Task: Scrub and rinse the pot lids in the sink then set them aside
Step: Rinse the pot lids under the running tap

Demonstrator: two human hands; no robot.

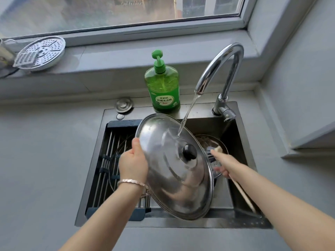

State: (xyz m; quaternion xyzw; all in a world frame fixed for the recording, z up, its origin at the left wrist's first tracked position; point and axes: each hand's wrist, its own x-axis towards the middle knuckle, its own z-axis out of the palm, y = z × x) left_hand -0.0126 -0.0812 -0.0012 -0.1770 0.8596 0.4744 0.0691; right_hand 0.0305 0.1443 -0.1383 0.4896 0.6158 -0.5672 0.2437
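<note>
Over a kitchen sink, a person tilts a steel pot lid under running water.

A window spans the wall above a grey counter; the sink set in it carries a blue-framed bar rack across its left half. The lid hides much of the basin and part of a round vessel beyond. A curved chrome faucet at back right pours a stream onto the dome just above its black knob. A green soap bottle stands on the sink's back ledge; a perforated steamer plate rests on the sill, far left. The left hand, with a bracelet at the wrist, grips the lid's left rim. The right hand, partly behind the lid, curls round the wooden handle of a dark-bristled brush.
</note>
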